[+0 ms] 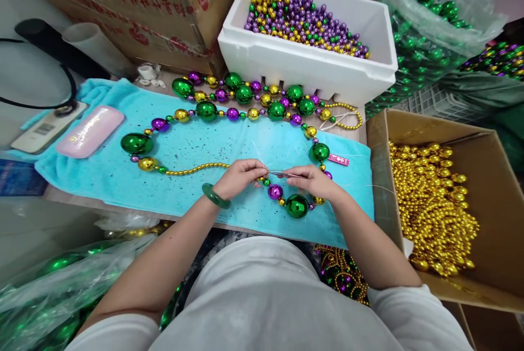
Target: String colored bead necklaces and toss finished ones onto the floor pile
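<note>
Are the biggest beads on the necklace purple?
No, the biggest beads on the necklace are green, and its purple beads are clearly smaller.

1 head-worn view, forward-down

On the grey-brown table (67, 198), a rectangular turquoise cloth towel (196, 142) bears a looped string of round green, purple and gold beads (206, 111) and, left of it, a flat pink rounded case (90, 131). Behind the towel stands a rectangular white foam box (303, 67); to the towel's right, a brown cardboard box (493, 192).
</note>
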Tool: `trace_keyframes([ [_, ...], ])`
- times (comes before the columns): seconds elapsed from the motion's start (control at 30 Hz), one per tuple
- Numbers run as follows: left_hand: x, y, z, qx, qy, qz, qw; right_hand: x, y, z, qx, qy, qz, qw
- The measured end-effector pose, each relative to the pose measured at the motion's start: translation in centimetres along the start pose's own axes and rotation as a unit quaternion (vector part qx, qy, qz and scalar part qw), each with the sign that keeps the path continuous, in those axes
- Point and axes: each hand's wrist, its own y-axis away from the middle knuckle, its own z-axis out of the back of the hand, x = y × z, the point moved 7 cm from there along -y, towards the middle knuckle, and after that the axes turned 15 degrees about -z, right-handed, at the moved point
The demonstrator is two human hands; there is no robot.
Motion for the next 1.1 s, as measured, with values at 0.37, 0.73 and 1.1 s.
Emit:
trace_keyframes([
  [0.37,-0.1,0.0,0.2,0.0,-0.038,-0.029,0.999,-0.3,-1.3,-0.7,-0.017,-0.046,-0.011,0.999],
  [0.73,-0.6,0.0,-0.1,0.006,-0.067,-0.015,0.998,-0.8,-1.9,-1.5,-0.008,-0.09,-0.03,0.995],
  [1.1,-0.5,0.0,0.0,-0.006,-0.065,0.0,0.998,-0.9,-1.7,-2.0,0.003,-0.081,-0.026,0.996],
])
